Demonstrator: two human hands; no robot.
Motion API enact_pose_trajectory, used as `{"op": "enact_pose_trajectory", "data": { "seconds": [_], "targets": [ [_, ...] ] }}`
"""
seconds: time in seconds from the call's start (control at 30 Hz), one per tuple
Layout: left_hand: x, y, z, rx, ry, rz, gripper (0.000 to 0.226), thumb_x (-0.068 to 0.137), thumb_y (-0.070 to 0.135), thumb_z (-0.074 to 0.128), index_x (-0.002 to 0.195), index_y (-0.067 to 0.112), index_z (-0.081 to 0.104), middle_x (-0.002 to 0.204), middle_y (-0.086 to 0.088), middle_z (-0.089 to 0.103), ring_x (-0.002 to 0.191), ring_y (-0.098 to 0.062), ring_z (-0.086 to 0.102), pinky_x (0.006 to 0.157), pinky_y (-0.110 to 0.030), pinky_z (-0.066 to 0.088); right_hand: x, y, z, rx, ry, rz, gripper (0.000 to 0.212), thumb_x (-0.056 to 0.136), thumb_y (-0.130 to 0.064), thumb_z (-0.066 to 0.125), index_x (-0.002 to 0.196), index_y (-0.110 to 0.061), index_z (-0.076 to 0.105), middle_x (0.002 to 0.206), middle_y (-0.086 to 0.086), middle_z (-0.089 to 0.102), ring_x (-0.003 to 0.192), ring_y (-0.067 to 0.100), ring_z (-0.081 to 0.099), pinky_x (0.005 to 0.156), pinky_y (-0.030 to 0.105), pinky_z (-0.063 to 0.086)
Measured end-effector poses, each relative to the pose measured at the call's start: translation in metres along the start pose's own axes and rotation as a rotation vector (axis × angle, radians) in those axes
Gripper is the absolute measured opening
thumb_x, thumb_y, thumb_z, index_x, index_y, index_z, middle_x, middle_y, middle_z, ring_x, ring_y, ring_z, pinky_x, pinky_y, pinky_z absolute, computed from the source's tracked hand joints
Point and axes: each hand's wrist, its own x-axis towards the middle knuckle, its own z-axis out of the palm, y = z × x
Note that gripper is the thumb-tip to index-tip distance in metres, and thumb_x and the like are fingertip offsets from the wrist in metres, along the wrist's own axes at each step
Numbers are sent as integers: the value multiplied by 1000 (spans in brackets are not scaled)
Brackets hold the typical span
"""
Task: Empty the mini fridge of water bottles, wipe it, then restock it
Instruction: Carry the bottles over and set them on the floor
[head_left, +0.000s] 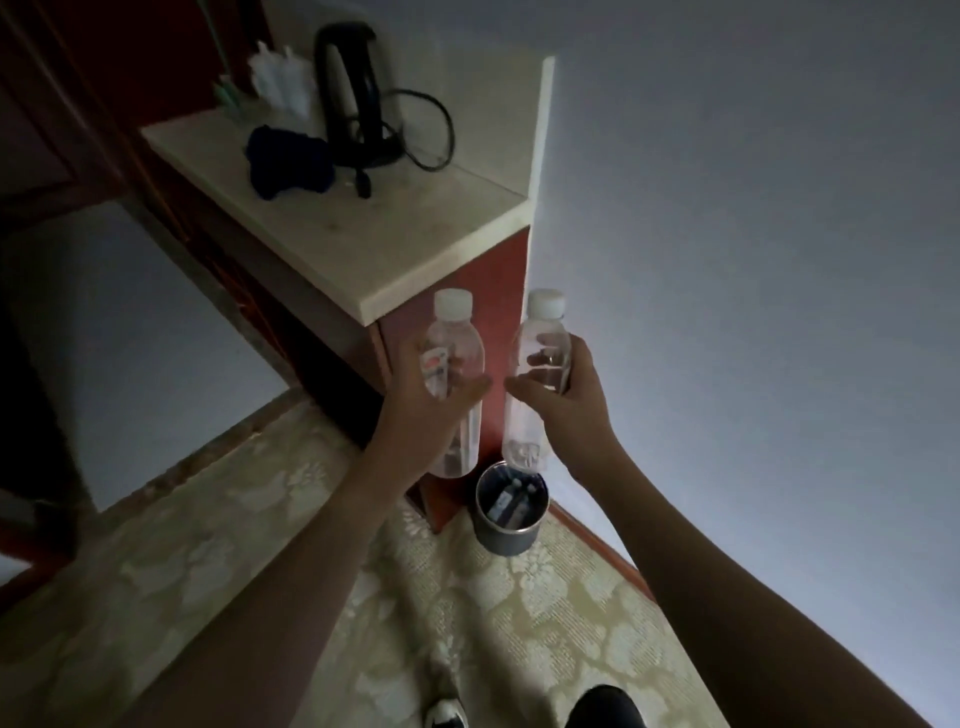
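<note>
Dim wall behind, a pale tabletop (363, 228) stands ahead while the left hand (431, 395) and right hand (558, 387) each curl fingers round a water bottle (454, 384), (535, 374), likely mid-emptying; next, setting both upright near the tabletop's front edge.

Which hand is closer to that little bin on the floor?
Right. The right hand is almost straight above the bin; the left hand is above and off to its left.

2 capped water bottles are held upright side by side: the left bottle (457, 384) by the left hand (431, 410), the right bottle (535, 379) by the right hand (566, 395).
</note>
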Motion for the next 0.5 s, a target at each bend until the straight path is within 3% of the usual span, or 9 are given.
{"op": "enact_pose_trajectory", "data": {
  "seconds": [0.1, 0.17, 0.27, 0.33, 0.4, 0.5],
  "targets": [
    [45, -41, 25, 10, -95, -112, 66, 74, 51, 74, 128, 36, 39, 112, 15, 62, 95, 0, 66, 68, -18, 56, 41, 38, -14, -55, 50, 83, 51, 62, -49, 75, 106, -48, 48, 96, -30, 64, 88, -1, 69, 65, 15, 54],
    [68, -76, 41, 48, -157, -192, 79, 78, 58, 70, 140, 30, 30, 129, 1, 56, 109, -11, 63, 81, -34, 58, 68, 73, -23, -77, 88, 149, 46, 67, -45, 79, 103, -46, 50, 96, -26, 65, 87, -2, 69, 60, 11, 52],
    [99, -142, 68, 94, -211, -295, 61, 91, 40, 69, 136, 36, 28, 137, -5, 49, 121, -24, 56, 98, -47, 52, 105, 142, -36, -118, 161, 258, 42, 77, -33, 82, 102, -42, 50, 99, -19, 65, 84, -6, 68, 61, 12, 50],
    [115, -190, 86, 86, -191, -325, 52, 92, 25, 72, 124, 42, 35, 134, -5, 52, 121, -26, 56, 95, -37, 52, 126, 196, -42, -123, 186, 353, 44, 77, -32, 83, 108, -37, 51, 104, -15, 65, 84, -1, 69, 69, 18, 50],
    [128, -246, 105, 67, -209, -389, 51, 88, 17, 75, 118, 43, 44, 128, -3, 57, 117, -23, 60, 83, -24, 52, 139, 260, -44, -115, 191, 465, 49, 77, -33, 83, 114, -28, 52, 102, -15, 65, 85, 2, 67, 67, 21, 50],
    [140, -327, 123, 59, -177, -472, 55, 83, 9, 80, 117, 40, 50, 120, 6, 61, 105, 0, 64, 76, -12, 52, 146, 349, -41, -117, 200, 606, 45, 79, -33, 82, 109, -28, 50, 96, -12, 65, 79, 3, 67, 57, 17, 51]
  ]
}}
